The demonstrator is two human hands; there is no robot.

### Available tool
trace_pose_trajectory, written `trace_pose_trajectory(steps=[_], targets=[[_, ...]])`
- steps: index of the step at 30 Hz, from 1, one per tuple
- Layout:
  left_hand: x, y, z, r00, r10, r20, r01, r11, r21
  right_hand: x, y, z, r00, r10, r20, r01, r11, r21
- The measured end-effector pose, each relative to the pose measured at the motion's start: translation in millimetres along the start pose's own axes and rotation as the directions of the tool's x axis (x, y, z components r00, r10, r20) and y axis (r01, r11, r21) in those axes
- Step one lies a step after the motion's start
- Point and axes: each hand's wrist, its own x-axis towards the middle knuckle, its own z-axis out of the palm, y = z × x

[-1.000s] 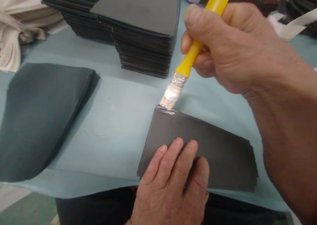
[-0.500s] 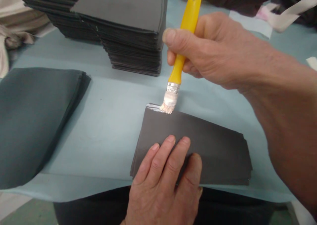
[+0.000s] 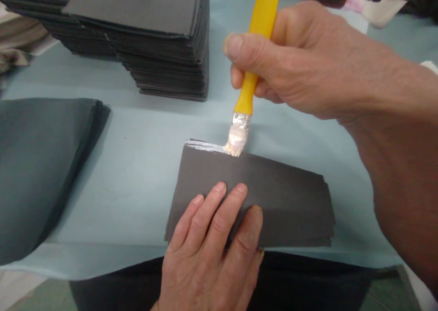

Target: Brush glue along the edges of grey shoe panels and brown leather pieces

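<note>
Yellow brush (image 3: 244, 96) gripped in my right hand (image 3: 297, 64), bristles (image 3: 233, 150) touching the far edge of the dark sheet stack (image 3: 287, 206), white streaks (image 3: 204, 145) beside them. My left hand (image 3: 212, 265), slightly spread, rests on that stack on the blue counter (image 3: 133, 178).

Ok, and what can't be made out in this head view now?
Head view:
Brush: top end, cut off by the top edge.
Ferrule: markings, too small and blurred.
Right hand: some fingertips, hidden by the hand itself.
Green sheets: left side, cut off by the left edge.
</note>
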Motion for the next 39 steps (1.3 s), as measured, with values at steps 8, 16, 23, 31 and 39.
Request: trace_pose_trajectory(steps=[8, 16, 23, 31, 39], targets=[[0.4, -0.8, -3.4, 1.000, 0.001, 0.031, -0.001, 1.000, 0.011, -11.0, 9.8, -8.3, 1.000, 0.019, 0.011, -0.019, 1.000, 0.011], [-1.0, -2.3, -3.5, 0.999, 0.020, 0.028, -0.021, 0.999, 0.040, -21.2, 14.2, -18.2, 0.998, 0.066, -0.019, -0.067, 0.997, -0.031], [0.8, -4.0, -4.8, 0.997, 0.036, 0.061, -0.040, 0.997, 0.059, -31.3, 19.9, -24.9, 0.998, 0.042, -0.043, -0.044, 0.998, -0.053], [1.1, -6.0, -7.4, 0.995, 0.063, 0.083, -0.072, 0.992, 0.107, -49.7, 22.5, -33.7, 0.996, 0.016, -0.088, -0.025, 0.994, -0.102], [-0.2, -10.1, -11.7, 0.987, 0.109, 0.117, -0.126, 0.981, 0.145, -68.3, 28.5, -43.0, 0.993, 0.012, -0.114, -0.019, 0.998, -0.062]])
